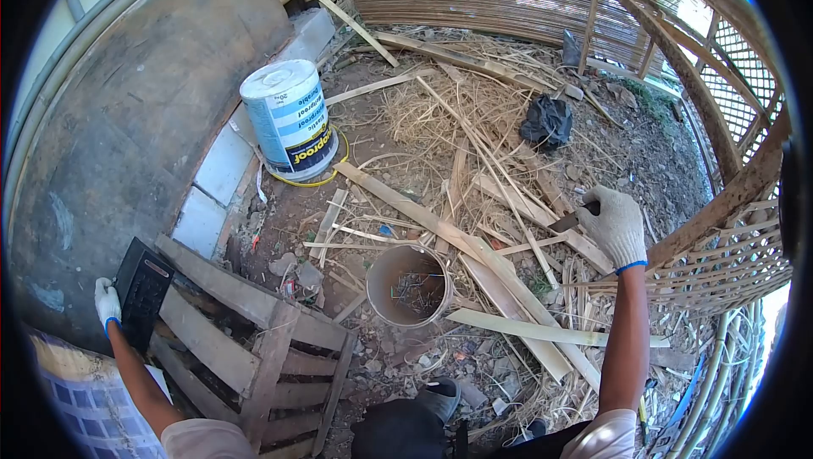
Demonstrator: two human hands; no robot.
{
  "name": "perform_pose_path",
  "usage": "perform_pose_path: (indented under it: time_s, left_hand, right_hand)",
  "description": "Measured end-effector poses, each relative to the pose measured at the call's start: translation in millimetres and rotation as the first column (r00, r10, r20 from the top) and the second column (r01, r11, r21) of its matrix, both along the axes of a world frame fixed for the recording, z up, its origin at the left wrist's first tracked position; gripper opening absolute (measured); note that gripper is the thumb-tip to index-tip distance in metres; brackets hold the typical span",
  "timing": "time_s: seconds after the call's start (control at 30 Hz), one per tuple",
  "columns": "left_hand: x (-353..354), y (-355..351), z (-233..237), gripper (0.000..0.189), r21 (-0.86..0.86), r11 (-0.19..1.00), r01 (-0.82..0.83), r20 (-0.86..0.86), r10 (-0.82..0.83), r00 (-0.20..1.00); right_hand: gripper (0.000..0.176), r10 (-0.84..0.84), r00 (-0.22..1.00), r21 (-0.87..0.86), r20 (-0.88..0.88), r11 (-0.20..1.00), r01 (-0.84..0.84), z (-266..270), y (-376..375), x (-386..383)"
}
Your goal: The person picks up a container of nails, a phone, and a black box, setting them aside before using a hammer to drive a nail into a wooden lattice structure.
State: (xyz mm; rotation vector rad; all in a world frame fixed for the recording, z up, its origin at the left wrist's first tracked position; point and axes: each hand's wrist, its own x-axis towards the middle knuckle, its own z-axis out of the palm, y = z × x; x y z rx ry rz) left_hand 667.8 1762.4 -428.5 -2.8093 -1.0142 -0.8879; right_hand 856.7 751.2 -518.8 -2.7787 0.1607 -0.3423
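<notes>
My left hand point(107, 301), in a white work glove with a blue cuff, grips the left edge of a flat black case point(142, 294) with a ribbed face and a small label. The case is tilted beside a slatted wooden bench point(269, 357). Far to the right, my right hand point(611, 223), also gloved, is closed around a tool with a flat dark blade point(566, 222) that points left; its handle is hidden in the fist. Beneath this hand lie bamboo strips and a wooden plank point(584, 247).
A round bucket point(373, 306) with small nails inside stands at centre. Behind it are a white-and-blue paint bucket point(279, 124), long bamboo strips point(440, 226) and a black plastic bag point(546, 122) on straw. A woven bamboo basket point(720, 268) and wooden poles stand at right.
</notes>
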Motion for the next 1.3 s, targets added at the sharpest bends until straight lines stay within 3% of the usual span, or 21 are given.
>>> perform_pose_path:
  time_s: [1.3]
  left_hand:
    - [-1,16,-3,0.018,-0.017,1.0,0.007,0.008,-0.007,1.0]
  right_hand:
    - [0.023,-0.004,1.0,0.021,0.001,1.0,0.004,1,1,2]
